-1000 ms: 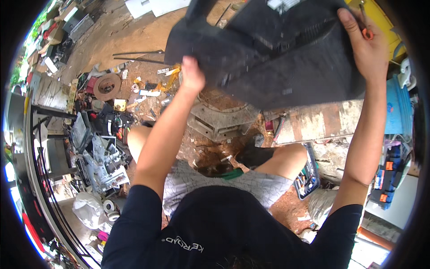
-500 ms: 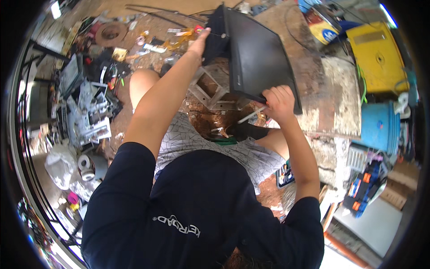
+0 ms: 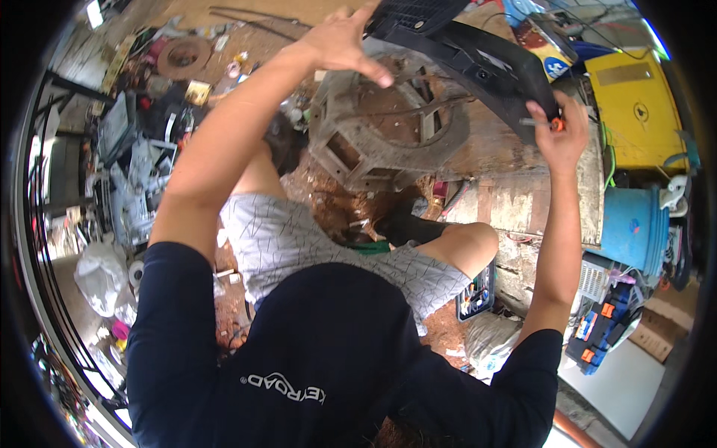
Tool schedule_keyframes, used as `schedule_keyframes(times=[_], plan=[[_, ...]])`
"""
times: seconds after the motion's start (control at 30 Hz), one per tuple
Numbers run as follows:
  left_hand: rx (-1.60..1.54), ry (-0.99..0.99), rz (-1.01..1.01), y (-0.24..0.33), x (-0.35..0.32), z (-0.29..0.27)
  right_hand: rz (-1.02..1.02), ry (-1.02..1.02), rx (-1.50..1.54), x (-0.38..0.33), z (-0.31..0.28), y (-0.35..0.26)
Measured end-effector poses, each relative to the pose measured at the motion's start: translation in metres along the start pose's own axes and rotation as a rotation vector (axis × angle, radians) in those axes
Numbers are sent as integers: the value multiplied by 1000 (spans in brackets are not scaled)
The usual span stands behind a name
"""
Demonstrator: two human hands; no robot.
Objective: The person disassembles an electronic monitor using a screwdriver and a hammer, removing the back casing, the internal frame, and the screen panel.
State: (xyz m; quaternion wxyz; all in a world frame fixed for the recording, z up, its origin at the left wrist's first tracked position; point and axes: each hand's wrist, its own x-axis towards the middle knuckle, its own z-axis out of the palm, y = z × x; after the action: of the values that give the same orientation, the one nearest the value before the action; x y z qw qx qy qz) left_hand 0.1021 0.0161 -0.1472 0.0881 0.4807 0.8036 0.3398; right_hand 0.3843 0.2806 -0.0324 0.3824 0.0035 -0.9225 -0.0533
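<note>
A black computer monitor (image 3: pixel 493 71) is tilted up over the bench, its back and edge now toward me, with its flat stand base (image 3: pixel 418 13) cut off by the top of the view. My left hand (image 3: pixel 340 45) is at the near left edge of that base, thumb stretched well away; its other fingertips are partly out of sight. At the monitor's right end is my right hand (image 3: pixel 565 134), fingers curled around a thin screwdriver (image 3: pixel 557 125) with an orange part. Its fingertips meet the monitor's edge.
A round grey metal frame (image 3: pixel 358 153) stands before my knees, beside a worn wooden bench (image 3: pixel 508 153). On the right are a yellow box (image 3: pixel 635 112), a blue bucket (image 3: pixel 631 228) and a dark blue toolbox (image 3: pixel 603 328). Scrap parts (image 3: pixel 134 187) litter the left.
The monitor has turned from showing its screen to showing its back, moving up and right. My right hand went right with it. My left hand's thumb has spread away from the stand.
</note>
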Motion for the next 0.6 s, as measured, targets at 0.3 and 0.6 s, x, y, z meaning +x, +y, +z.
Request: schedule_keyframes(times=[0.3,0.6], plan=[[-124,0,323,42,171,-19,10,56,18,117,10,105],[-146,137,587,63,94,-35,111,-97,223,128,-82,120]])
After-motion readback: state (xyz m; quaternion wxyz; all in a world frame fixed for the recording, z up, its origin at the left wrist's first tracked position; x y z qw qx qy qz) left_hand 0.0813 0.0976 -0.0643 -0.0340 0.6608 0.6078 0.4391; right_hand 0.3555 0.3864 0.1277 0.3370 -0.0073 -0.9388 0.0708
